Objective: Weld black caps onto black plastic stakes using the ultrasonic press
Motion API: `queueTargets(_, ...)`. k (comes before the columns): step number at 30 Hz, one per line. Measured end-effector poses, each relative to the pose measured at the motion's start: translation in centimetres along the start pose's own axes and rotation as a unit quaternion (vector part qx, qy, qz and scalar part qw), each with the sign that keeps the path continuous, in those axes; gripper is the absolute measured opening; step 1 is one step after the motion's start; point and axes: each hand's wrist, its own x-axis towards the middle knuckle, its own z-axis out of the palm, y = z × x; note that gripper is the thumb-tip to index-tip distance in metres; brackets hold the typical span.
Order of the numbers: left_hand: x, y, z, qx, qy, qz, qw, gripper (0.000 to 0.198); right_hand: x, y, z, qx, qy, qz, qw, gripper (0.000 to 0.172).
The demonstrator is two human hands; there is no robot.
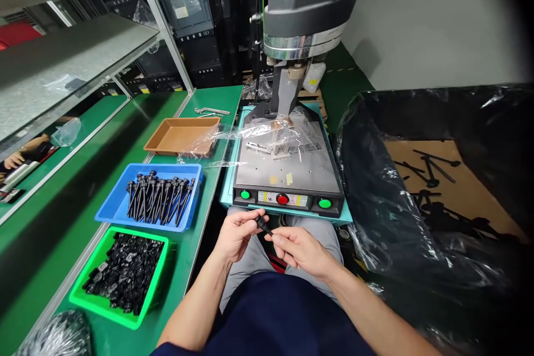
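Between my two hands, above my lap, is a black plastic part (263,225) with a thick ribbed head and a narrower end. My left hand (240,233) pinches the thick head between thumb and fingers. My right hand (298,247) is closed around the narrower end, whose far length is hidden by the fingers. Just ahead of my hands stands a press machine (287,172) with green buttons and a red button along its front. At my left, a blue tray (112,200) holds several long black stems with heads, and a green tray (144,303) is full of small black parts.
A brown tray (177,136) lies behind the blue one, with clear film over its corner. Wrenches (212,111) rest farther back. To the right is a box lined with black plastic (392,178), holding several black parts. Another person's hand (14,161) shows at the far left.
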Motion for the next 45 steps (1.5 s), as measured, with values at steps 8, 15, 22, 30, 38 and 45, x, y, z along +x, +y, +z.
queueTargets(8,0.2,-1.3,0.0,0.039,-0.027,0.013,0.999,0.032,0.0,1.3,0.1,0.146,-0.012,0.037,0.988,0.039)
queueTargets(15,-0.1,-0.8,1.3,0.147,-0.089,0.143,0.975,0.021,0.7,3.4,0.3,-0.15,0.153,-0.168,0.962,0.033)
queueTargets(22,0.3,-2.1,2.6,0.131,-0.033,0.17,0.976,0.025,1.6,3.7,-0.2,-0.152,0.229,-0.265,0.925,0.015)
queueTargets(30,0.3,-2.1,3.2,0.126,-0.018,0.145,0.981,0.026,1.8,3.9,-0.5,-0.136,0.24,-0.242,0.93,0.018)
queueTargets(38,1.3,-2.2,3.8,0.142,0.01,0.152,0.978,0.032,2.0,3.6,-1.0,-0.14,0.236,-0.223,0.935,0.017)
queueTargets(45,2.7,-2.1,4.1,0.16,-0.008,0.107,0.981,0.026,1.6,3.4,-3.7,-0.137,0.211,-0.258,0.933,0.041)
